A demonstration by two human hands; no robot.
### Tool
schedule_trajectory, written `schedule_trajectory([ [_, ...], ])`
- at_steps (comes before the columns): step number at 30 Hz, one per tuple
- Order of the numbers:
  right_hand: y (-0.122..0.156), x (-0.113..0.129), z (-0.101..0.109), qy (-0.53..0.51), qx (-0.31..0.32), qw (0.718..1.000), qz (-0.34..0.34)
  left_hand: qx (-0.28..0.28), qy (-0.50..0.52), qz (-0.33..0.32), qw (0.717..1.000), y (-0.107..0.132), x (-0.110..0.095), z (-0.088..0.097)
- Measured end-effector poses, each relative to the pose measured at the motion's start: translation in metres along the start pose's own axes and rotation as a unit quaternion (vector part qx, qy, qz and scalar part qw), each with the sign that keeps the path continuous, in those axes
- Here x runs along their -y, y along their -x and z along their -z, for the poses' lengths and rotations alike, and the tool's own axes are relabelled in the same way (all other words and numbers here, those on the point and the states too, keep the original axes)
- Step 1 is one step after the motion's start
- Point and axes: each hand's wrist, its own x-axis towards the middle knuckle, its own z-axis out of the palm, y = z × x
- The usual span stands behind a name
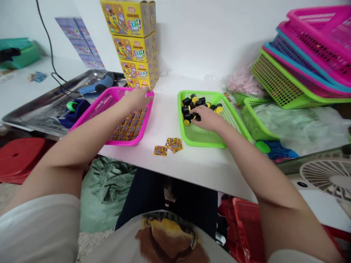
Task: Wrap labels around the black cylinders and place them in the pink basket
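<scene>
My left hand (pixel 138 99) hangs over the far right part of a pink basket (pixel 137 140), its thumb and fingers apart and nothing visible in them. Rows of small cups in orange-and-purple wrappers (pixel 128 126) fill the near part of that basket. In a green basket (pixel 203 143) to the right, my right hand (pixel 205 117) curls its fingers round a small black cup (pixel 196 117) among several black cups with yellow ends (pixel 194 99). Between the baskets, at the table's front edge, lie a few orange printed sachets (pixel 174 144), some overlapping.
Yellow printed boxes (pixel 137 49) stand stacked behind the pink basket. A metal tray (pixel 35 106) at left holds a blue tape dispenser (pixel 72 113). Stacked coloured baskets (pixel 298 76) lean at right above a green basket of plastic bags (pixel 301 118). A white fan (pixel 329 175) sits front right.
</scene>
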Motion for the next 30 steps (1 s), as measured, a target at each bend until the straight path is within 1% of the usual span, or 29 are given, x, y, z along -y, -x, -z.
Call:
schedule_trajectory([
  [2,-0.023,0.004,-0.006,0.037,-0.002,0.999,0.020,0.013,-0.028,0.011,0.999,0.032,-0.046,0.009],
  [4,-0.042,0.006,-0.013,0.038,-0.013,0.999,0.000,0.070,-0.065,0.025,0.995,0.065,-0.088,0.009],
  [5,-0.050,0.006,-0.015,0.032,-0.006,0.999,-0.020,0.107,-0.069,0.026,0.992,0.079,-0.105,0.005],
  [6,-0.057,0.006,-0.017,0.026,0.006,0.999,-0.038,0.141,-0.072,0.027,0.987,0.089,-0.117,-0.002],
  [8,-0.064,0.005,-0.018,0.021,0.032,0.998,-0.057,0.201,-0.065,0.019,0.977,0.099,-0.129,-0.021],
  [10,-0.063,0.004,-0.014,0.024,0.041,0.997,-0.055,0.233,-0.048,-0.001,0.971,0.098,-0.128,-0.044],
  [12,-0.054,0.003,-0.006,0.015,0.019,0.998,-0.063,0.243,-0.033,-0.024,0.969,0.090,-0.120,-0.065],
  [14,-0.037,0.003,0.003,-0.019,-0.032,0.996,-0.080,0.248,-0.027,-0.032,0.968,0.083,-0.112,-0.079],
  [16,-0.014,0.003,0.010,-0.073,-0.095,0.989,-0.091,0.247,-0.025,-0.026,0.968,0.080,-0.108,-0.086],
  [19,0.023,0.002,0.012,-0.176,-0.164,0.966,-0.092,0.243,-0.018,-0.015,0.970,0.080,-0.109,-0.087],
  [21,0.045,0.001,0.007,-0.236,-0.200,0.946,-0.093,0.240,-0.010,-0.008,0.971,0.082,-0.111,-0.084],
  [23,0.064,0.000,-0.001,-0.264,-0.253,0.926,-0.097,0.234,-0.004,0.003,0.972,0.086,-0.112,-0.080],
  [26,0.081,-0.001,-0.010,-0.272,-0.320,0.901,-0.109,0.218,-0.004,0.017,0.976,0.096,-0.111,-0.075],
  [28,0.087,-0.001,-0.013,-0.276,-0.337,0.894,-0.108,0.198,-0.027,0.006,0.980,0.104,-0.110,-0.073],
  [30,0.090,0.001,-0.013,-0.280,-0.342,0.892,-0.098,0.179,-0.070,-0.023,0.981,0.112,-0.108,-0.071],
])
